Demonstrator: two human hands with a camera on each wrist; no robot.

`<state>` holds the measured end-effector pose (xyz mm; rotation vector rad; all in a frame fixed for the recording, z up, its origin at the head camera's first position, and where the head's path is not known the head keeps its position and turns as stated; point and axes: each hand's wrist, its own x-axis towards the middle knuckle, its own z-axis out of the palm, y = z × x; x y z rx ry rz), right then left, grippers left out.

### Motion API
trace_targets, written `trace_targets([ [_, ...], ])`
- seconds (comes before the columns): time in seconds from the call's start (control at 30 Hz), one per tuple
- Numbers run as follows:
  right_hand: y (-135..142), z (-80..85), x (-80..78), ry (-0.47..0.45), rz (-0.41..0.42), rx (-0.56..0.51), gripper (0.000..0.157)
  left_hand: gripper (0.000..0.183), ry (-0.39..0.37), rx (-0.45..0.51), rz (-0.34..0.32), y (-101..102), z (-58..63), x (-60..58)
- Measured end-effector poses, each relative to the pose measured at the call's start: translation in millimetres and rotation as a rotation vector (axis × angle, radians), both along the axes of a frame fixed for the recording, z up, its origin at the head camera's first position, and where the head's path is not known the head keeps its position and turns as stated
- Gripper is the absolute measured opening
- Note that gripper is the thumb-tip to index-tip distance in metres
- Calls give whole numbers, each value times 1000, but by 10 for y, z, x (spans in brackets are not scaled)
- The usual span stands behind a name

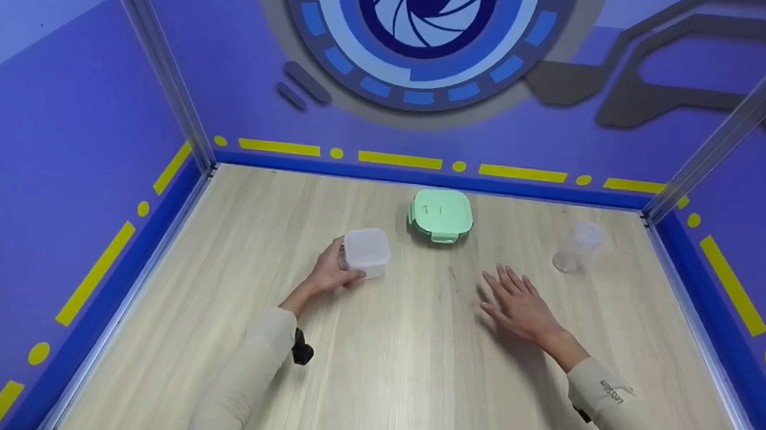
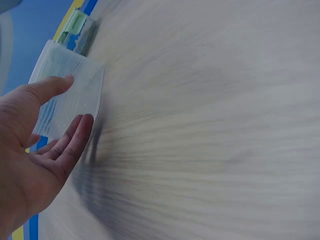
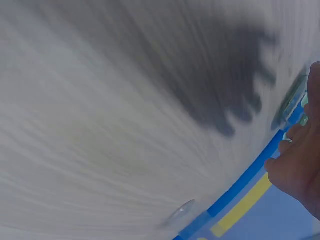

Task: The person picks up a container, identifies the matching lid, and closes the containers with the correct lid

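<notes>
My left hand [image 1: 333, 270] grips a small translucent white plastic food container [image 1: 367, 251] by its left side. From the left wrist view, the thumb lies along one face of the container [image 2: 75, 92] and the fingers are at its near edge. Out over the table to the right, my right hand [image 1: 521, 309] hovers palm down with spread fingers and holds nothing. Its shadow falls on the wood below in the right wrist view. Between and beyond both hands sits a glass box with a mint green clip lid [image 1: 442, 214].
A clear footed cup [image 1: 583, 242] stands at the back right, beyond my right hand. The pale wooden table [image 1: 405, 378] is bounded by blue panels with yellow dashes at the back [image 1: 400, 160] and both sides, joined by metal corner posts [image 1: 165, 58].
</notes>
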<state>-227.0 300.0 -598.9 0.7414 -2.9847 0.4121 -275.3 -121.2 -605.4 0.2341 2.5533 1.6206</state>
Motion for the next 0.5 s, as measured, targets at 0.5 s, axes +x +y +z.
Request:
trace_targets([
  [0.5, 133, 12, -27, 27, -58, -45, 66, 83, 10, -26, 202, 193, 4, -506],
])
